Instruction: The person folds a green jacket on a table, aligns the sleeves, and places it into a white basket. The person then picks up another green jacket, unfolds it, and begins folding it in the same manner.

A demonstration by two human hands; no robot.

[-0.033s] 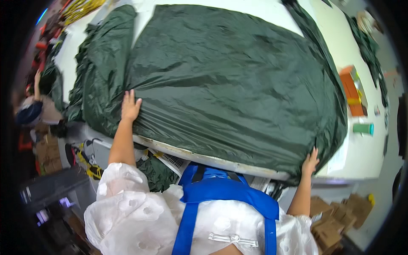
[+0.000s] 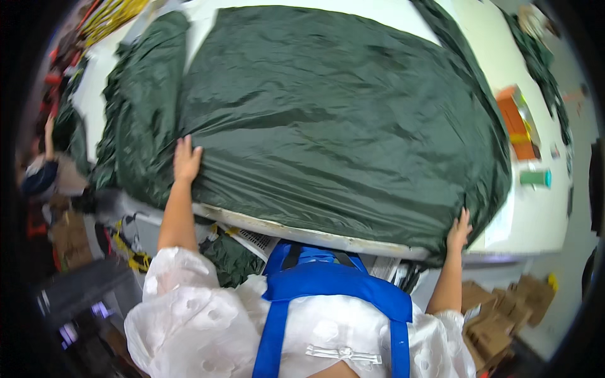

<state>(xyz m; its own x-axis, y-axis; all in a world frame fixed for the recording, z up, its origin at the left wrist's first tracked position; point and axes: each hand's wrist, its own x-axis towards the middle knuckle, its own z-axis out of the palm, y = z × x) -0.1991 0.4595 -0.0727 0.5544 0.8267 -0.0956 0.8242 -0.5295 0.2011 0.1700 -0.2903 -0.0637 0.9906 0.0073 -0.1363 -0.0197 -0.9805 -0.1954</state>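
Observation:
A large sheet of thin, shiny dark green fabric is spread over the white table, with fine creases along its near side. Flat on its left part lies my left hand, fingers stretched out, by a fold line. My right hand rests on the near right corner of the fabric, its fingers extended and slightly apart. Beside the left hand, a bunched length of the same green fabric hangs toward the table's near edge.
The table's worn near edge runs just before me. An orange box and a green cylinder stand at the right. Cardboard boxes are below right. At far left another person's arm reaches over dark fabric.
The whole view has shifted slightly. Both my hands stay on the green fabric, in nearly the same places. The other person's arm at far left has moved a little.

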